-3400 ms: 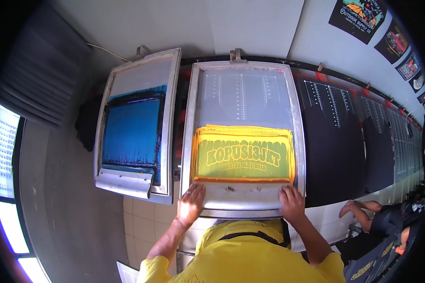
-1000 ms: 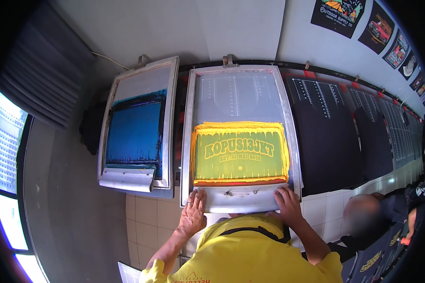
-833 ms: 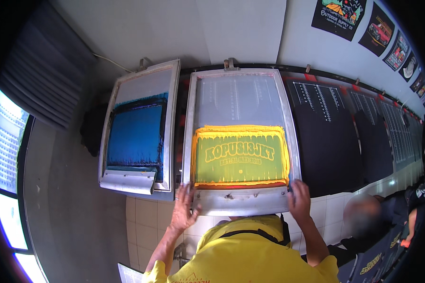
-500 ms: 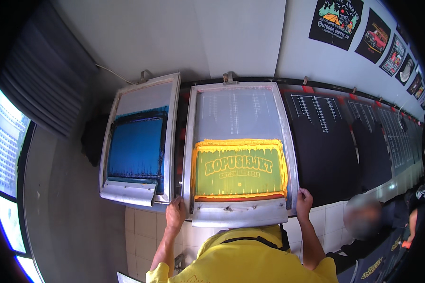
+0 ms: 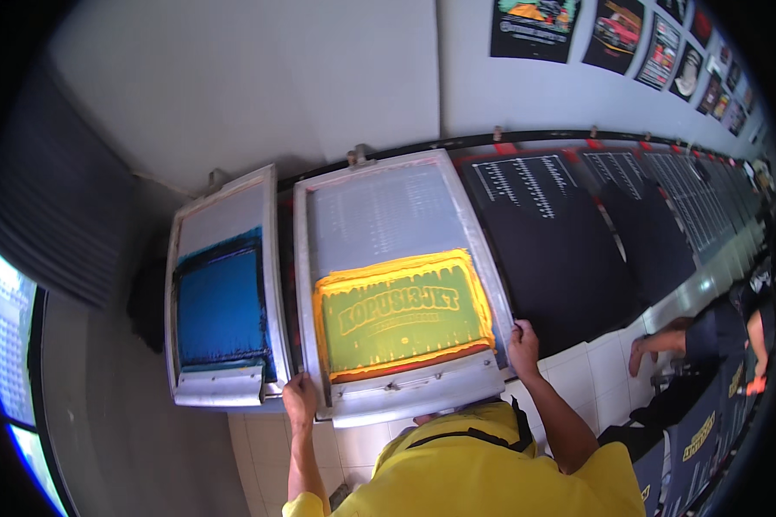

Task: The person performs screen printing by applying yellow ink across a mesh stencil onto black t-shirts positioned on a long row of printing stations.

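In front of me lies a screen printing frame (image 5: 477, 252) with silver metal rails. Its mesh carries a green stencil area with lettering, bordered by thick yellow-orange ink (image 5: 398, 264). A silver metal squeegee (image 5: 418, 389) rests across the frame's near end. My left hand (image 5: 300, 401) is closed at the near left corner of the frame, and my right hand (image 5: 523, 348) is closed on its right rail. Parts of the fingers are hidden by the rails. Dark cloth under the screen is mostly covered.
To the left sits a second screen frame (image 5: 272, 258) with blue and black ink and its own squeegee (image 5: 220, 385). Black shirts (image 5: 556, 258) lie on boards along the right. A co-worker's leg (image 5: 664, 339) and an orange object (image 5: 755, 386) in a hand show at far right.
My view has turned, so the frames and boards sit farther left and tilted. Both hands stay at the frame's sides. More of the co-worker shows at right.
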`<act>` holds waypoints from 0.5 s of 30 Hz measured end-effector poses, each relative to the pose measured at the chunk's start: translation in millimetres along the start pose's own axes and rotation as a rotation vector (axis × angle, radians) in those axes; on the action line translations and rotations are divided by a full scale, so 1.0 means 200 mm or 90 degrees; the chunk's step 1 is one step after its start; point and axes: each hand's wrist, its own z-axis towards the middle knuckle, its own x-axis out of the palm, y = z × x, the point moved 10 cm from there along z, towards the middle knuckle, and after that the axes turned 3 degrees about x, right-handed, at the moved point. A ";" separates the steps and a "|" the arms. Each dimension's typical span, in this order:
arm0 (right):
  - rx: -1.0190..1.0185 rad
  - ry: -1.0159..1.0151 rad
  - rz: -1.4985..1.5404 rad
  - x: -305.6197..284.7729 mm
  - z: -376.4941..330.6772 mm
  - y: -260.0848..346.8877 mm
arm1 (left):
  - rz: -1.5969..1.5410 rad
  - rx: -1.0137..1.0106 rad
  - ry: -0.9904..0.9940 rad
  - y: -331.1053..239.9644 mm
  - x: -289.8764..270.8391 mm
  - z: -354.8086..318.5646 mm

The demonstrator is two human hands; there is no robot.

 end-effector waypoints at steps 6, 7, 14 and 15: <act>-0.013 0.023 0.088 0.00 -0.01 -0.05 | -0.120 -0.006 -0.064 -0.04 -0.09 -0.03; -0.007 0.032 0.131 -0.01 -0.01 -0.06 | -0.119 -0.002 -0.059 -0.06 -0.11 -0.04; -0.037 0.016 0.191 -0.01 -0.02 -0.08 | -0.129 0.026 -0.114 0.04 -0.04 -0.12; -0.036 0.010 0.202 0.01 -0.03 -0.10 | -0.144 0.024 -0.124 0.09 0.00 -0.12</act>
